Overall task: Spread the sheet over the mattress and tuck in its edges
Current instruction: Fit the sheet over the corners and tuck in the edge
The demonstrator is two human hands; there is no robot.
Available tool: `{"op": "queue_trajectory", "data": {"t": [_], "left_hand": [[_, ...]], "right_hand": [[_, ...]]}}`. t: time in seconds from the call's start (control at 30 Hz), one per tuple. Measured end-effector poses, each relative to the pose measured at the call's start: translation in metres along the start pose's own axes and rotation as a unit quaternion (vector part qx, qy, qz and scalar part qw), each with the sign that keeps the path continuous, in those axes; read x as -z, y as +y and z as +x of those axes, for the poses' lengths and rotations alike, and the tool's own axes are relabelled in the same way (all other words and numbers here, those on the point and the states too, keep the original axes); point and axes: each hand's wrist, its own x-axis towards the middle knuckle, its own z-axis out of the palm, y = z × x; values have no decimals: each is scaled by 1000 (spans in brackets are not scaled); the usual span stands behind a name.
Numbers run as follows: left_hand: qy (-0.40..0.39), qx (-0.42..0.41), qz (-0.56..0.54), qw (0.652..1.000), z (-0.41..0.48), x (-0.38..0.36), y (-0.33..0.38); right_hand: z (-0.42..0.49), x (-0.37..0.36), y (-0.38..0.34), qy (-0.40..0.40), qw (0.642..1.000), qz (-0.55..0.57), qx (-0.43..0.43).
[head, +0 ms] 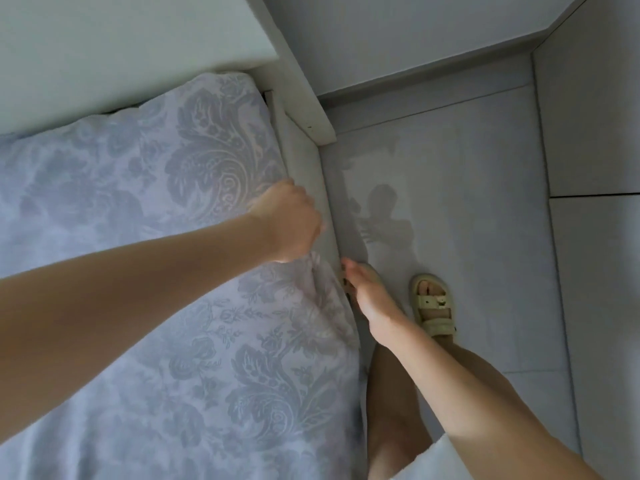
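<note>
A pale lilac sheet point(145, 209) with a grey floral pattern covers the mattress, filling the left half of the head view. Its right edge runs down beside the white bed frame rail point(304, 174). My left hand point(291, 220) reaches across the bed and grips the sheet at that edge, fingers curled down over the side, with fabric bunched just below it. My right hand point(367, 292) hangs lower along the mattress side, fingers pointing down toward the gap between mattress and frame; its fingertips are partly hidden and blurred.
A white headboard or shelf panel point(138, 32) stands at the top left, with a white frame post point(311, 109) at the bed corner. Grey floor tiles point(467, 237) lie on the right. My leg and sandalled foot point(433, 306) stand close beside the bed.
</note>
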Motion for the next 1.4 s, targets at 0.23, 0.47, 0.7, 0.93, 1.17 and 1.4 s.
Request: {"op": "queue_trajectory", "data": {"t": [0.23, 0.47, 0.7, 0.93, 1.17, 1.4], "left_hand": [[-66, 26, 91, 993, 4, -29, 27], [-77, 36, 149, 985, -6, -15, 28], [-32, 44, 63, 997, 0, -20, 20], [75, -65, -28, 995, -28, -30, 36], [-9, -97, 58, 994, -30, -55, 73], [-70, -53, 96, 991, -24, -60, 118]], "right_hand": [[-33, -9, 20, -43, 996, 80, 21], [-36, -41, 27, -186, 972, 138, 44], [-7, -41, 39, -259, 953, 134, -87], [-22, -31, 71, -271, 938, 183, -118], [-37, -26, 76, -9, 995, 87, -56], [-51, -10, 132, 70, 996, -34, 45]]}}
